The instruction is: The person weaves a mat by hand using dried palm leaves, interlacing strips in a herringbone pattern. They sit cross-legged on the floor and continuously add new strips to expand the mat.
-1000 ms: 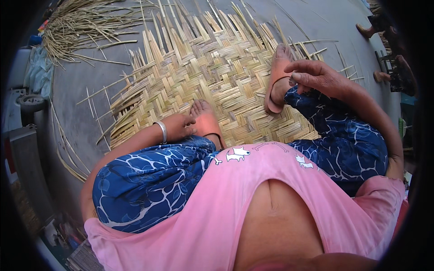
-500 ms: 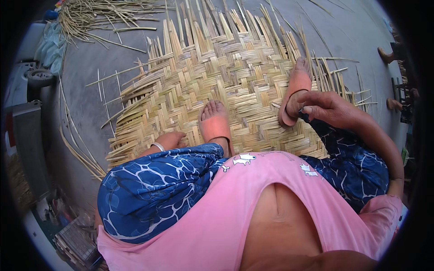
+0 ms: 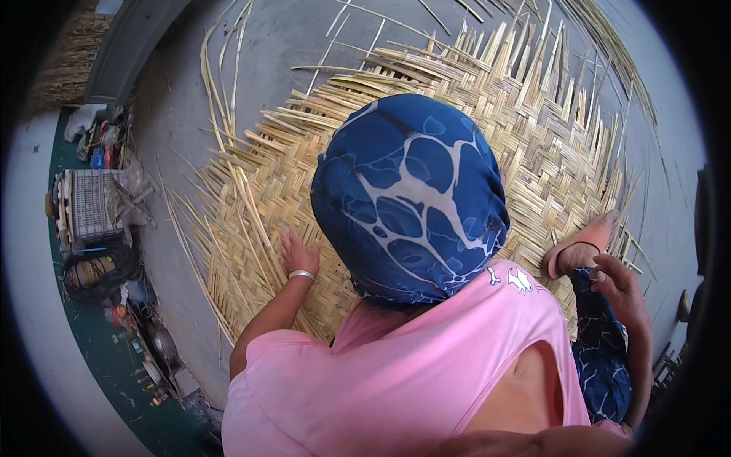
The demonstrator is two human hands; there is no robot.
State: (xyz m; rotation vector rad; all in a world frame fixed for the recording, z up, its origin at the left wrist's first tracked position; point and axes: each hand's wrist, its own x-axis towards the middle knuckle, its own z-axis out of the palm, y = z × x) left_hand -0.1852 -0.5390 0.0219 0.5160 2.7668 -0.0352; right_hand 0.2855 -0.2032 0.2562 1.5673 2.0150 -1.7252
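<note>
A woven mat of pale yellow flat reed strips (image 3: 533, 152) lies on the floor beneath me, its far edge ragged with loose strip ends. My left hand (image 3: 298, 255), with a silver bangle at the wrist, rests on the mat's left part, fingers stretched out and holding nothing. My bent left knee in blue patterned trousers (image 3: 411, 198) covers the middle of the mat and hides my left foot. On the right, my right hand (image 3: 620, 289) is curled closed beside the trouser hem at my ankle; what its fingertips hold, if anything, is hidden. My right foot wears an orange slipper (image 3: 579, 244).
Long loose reed strips (image 3: 213, 84) lie across the mat's left side and floor; another bundle (image 3: 613, 46) is at the far right. Along the left wall stand a wire crate (image 3: 99, 202), a coil of black cable (image 3: 99, 266) and assorted clutter on a green strip of floor.
The view has swung left and my body leans that way. My left hand, partly behind the knee before, now shows on the mat. My left knee looms larger and hides my left foot.
</note>
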